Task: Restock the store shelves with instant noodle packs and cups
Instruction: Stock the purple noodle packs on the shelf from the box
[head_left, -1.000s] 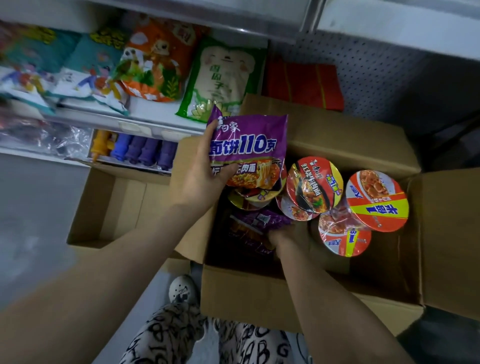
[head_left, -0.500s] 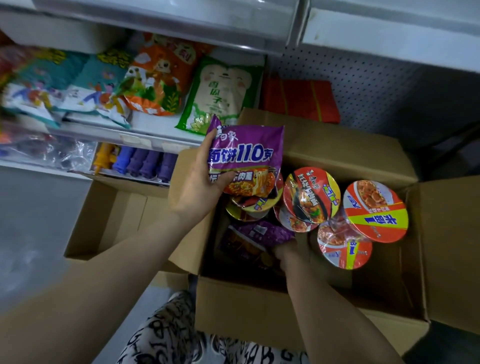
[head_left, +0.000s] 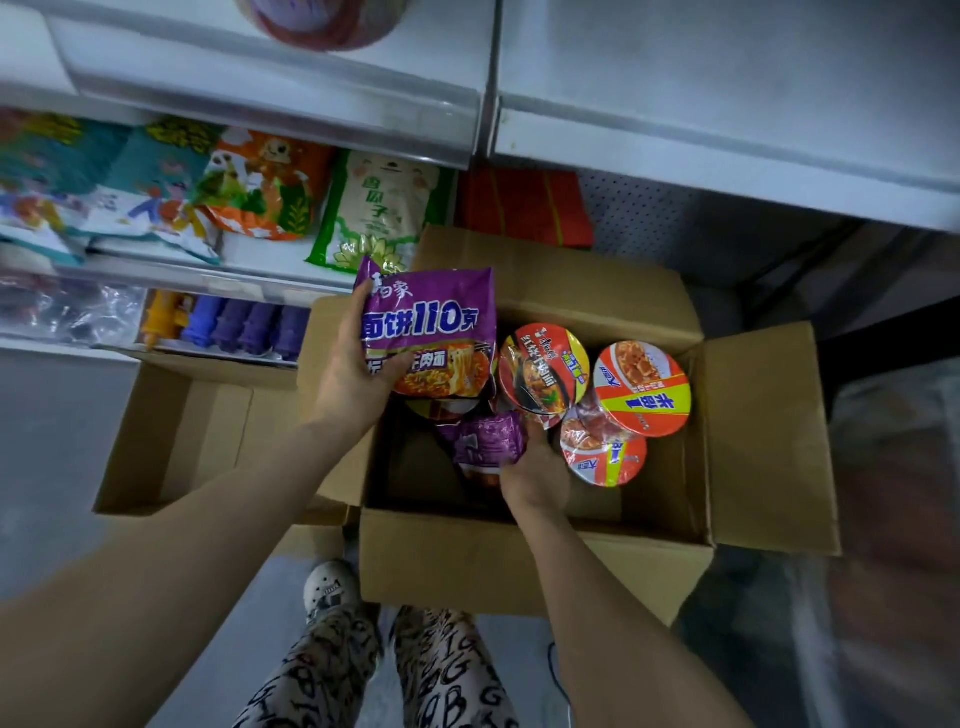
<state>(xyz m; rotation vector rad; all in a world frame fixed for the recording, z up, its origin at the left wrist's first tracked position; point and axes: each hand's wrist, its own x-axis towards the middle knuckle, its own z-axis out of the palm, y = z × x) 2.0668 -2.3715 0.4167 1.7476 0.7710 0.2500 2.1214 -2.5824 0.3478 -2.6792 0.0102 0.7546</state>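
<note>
My left hand (head_left: 353, 384) grips a purple instant noodle pack (head_left: 431, 327) and holds it above the far left corner of an open cardboard box (head_left: 519, 566). Inside the box my right hand (head_left: 535, 478) grips a second purple noodle pack (head_left: 483, 441), lifted partway off the bottom. Red and orange noodle cups (head_left: 641, 387) lie on their sides in the box's far right part, beside another cup (head_left: 543, 366) and a lower one (head_left: 602, 457). The white shelf (head_left: 270, 104) runs across the top.
Snack bags (head_left: 260, 187) and a green seed bag (head_left: 379, 213) fill the lower shelf at left. A second, open box (head_left: 171, 441) stands left of the first. A red pack (head_left: 524, 208) lies behind the box. My legs and shoe (head_left: 330, 587) are below.
My right hand has raised the second purple pack from the box's bottom. The left hand keeps its pack almost in place. The view has tilted up and shows more of the shelf.
</note>
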